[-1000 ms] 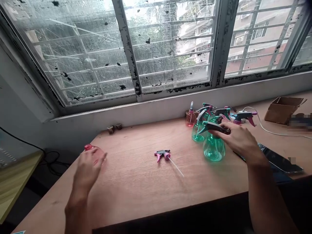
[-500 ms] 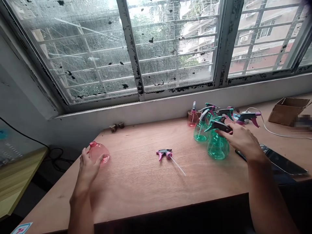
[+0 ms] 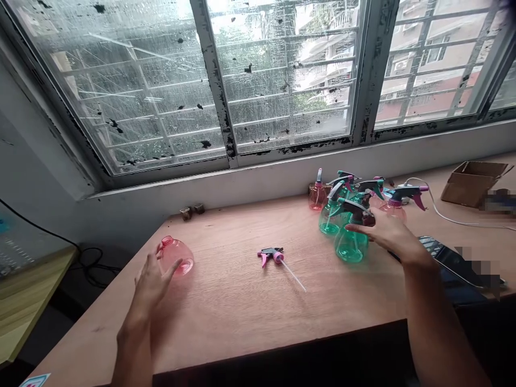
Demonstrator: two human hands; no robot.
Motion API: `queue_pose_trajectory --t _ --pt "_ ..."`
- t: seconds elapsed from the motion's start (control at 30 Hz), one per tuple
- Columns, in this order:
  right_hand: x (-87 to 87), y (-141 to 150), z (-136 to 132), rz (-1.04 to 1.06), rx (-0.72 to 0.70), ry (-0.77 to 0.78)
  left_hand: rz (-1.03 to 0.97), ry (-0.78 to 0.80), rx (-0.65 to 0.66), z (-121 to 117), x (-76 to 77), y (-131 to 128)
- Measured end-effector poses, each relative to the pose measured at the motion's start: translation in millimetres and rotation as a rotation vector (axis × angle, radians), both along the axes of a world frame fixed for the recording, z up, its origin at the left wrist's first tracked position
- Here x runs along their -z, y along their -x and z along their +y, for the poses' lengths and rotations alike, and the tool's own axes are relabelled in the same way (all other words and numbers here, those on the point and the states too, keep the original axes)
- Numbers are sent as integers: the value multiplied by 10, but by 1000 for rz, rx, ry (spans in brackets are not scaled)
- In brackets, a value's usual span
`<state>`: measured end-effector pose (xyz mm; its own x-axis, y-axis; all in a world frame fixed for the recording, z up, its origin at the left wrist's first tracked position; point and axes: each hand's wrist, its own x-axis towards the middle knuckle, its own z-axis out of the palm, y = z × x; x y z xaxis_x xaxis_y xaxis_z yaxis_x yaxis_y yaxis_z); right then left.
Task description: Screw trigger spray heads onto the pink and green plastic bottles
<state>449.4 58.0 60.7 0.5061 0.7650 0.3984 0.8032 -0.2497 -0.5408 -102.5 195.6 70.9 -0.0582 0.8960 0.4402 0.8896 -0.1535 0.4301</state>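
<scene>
On the left of the table, my left hand (image 3: pixel 155 277) grips a pink see-through bottle (image 3: pixel 177 257) with a bare threaded neck, tilted to the right. My right hand (image 3: pixel 389 234) is at the neck of a green spray bottle (image 3: pixel 351 244), thumb on the near side and fingers behind the black-and-green trigger head. That bottle stands upright on the table. Between my hands lies a loose black-and-pink spray head (image 3: pixel 277 255), its clear tube pointing toward me.
Other green spray bottles (image 3: pixel 329 223) and a pink spray bottle (image 3: pixel 317 198) cluster behind. A phone (image 3: pixel 455 263) lies right of them, with a cardboard box (image 3: pixel 470 185) and a white cable (image 3: pixel 447 217) farther back. Two small brown pieces (image 3: pixel 185 213) sit near the window wall.
The green spray bottle has shifted slightly left with my right hand, whose grip now sits lower, near the neck. My left hand has brought the pink bottle a little rightward.
</scene>
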Motion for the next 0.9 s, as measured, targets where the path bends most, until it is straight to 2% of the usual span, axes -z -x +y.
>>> queue_pose_trajectory --t 0.1,0.33,0.47,0.53,0.6,0.67,0.77,0.83,0.9 --pt "2 70 74 62 -1 49 -24 37 38 -59 -46 -14" --pt "-18 260 234 101 58 51 -82 138 167 -151 -108 -76" --pt "-183 485 42 40 93 63 -126 194 305 -194 -110 -135" --pt "-280 666 -131 -86 159 44 -138 206 339 -218 -110 -174" --pt "-326 877 -282 -131 50 49 -136 213 355 -244 -107 -233" --pt "-288 1091 -360 -158 -165 170 -124 221 384 -278 -96 -326" --pt "-101 1386 -304 -157 -575 302 -91 234 462 -355 -70 -522" --pt "59 1556 -185 -174 -816 336 -75 232 505 -427 -62 -663" --pt "210 1693 -45 -214 -912 329 -65 247 538 -509 -76 -784"
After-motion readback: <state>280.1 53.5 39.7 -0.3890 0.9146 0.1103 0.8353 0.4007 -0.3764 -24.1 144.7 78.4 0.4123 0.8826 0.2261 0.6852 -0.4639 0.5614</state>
